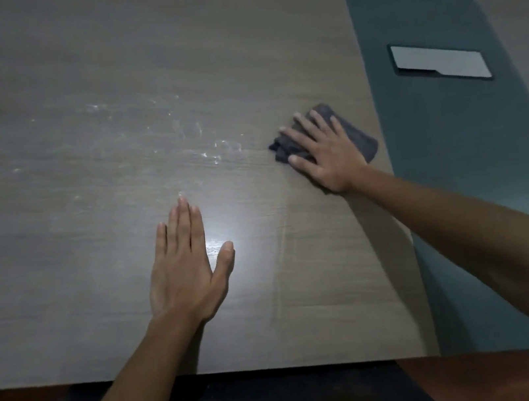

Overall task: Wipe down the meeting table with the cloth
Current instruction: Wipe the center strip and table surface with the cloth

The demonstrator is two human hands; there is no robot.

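Observation:
The meeting table point(66, 93) has a grey-brown wood-grain top that fills most of the view. A dark grey cloth point(358, 137) lies bunched on the table near its teal centre strip. My right hand point(324, 151) presses flat on the cloth with fingers spread and straight. My left hand point(185, 268) rests palm down on the bare wood, fingers straight and together, to the lower left of the cloth. Wet streaks and glints point(205, 140) mark the wood to the left of the cloth.
A teal strip point(459, 169) runs along the table on the right, with a grey rectangular cable hatch point(440, 63) set in it. The table's near edge point(248, 371) crosses the bottom, with dark floor below. A lamp reflection glares beside my left thumb.

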